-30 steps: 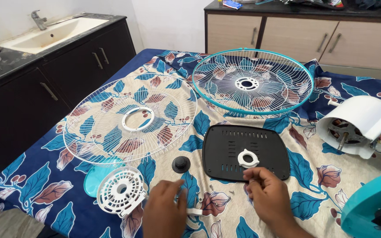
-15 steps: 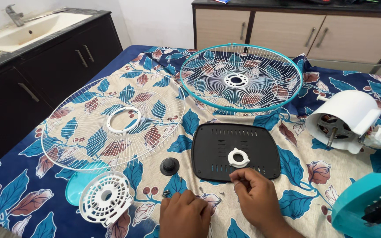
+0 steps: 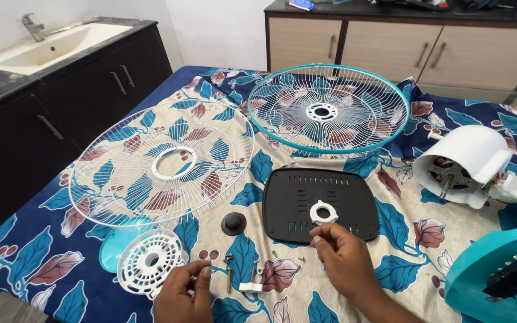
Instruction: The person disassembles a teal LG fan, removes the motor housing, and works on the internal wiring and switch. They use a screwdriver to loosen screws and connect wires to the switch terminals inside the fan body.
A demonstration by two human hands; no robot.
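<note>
While both hands work low at the near edge of the leaf-print cloth (image 3: 390,197), the fan parts lie spread beyond them.

Left hand (image 3: 184,293): fingers curled over small hardware by the round white slotted disc (image 3: 149,262); I cannot tell whether it grips anything.
Right hand (image 3: 343,257): fingertips drawn together at the near edge of the black plate (image 3: 342,194), seemingly pinching something too small to make out.
Between the hands: a bolt (image 3: 229,272) and a small white bracket (image 3: 251,286) lying loose on the cloth.
Just beyond: a black knob (image 3: 233,223) beside the black plate, and a white ring nut (image 3: 323,212) resting on that plate.
Left middle: the white wire grille (image 3: 163,161) lying flat, its near rim over a teal disc (image 3: 112,254).
Right edge: the teal base (image 3: 498,275) close by, the white motor housing (image 3: 471,161) further off on its side.
Far middle: the teal-rimmed grille (image 3: 328,110), lying flat.
Farthest: a sink (image 3: 49,43) set in a dark worktop to the left, beige cabinets (image 3: 390,45) behind.
</note>
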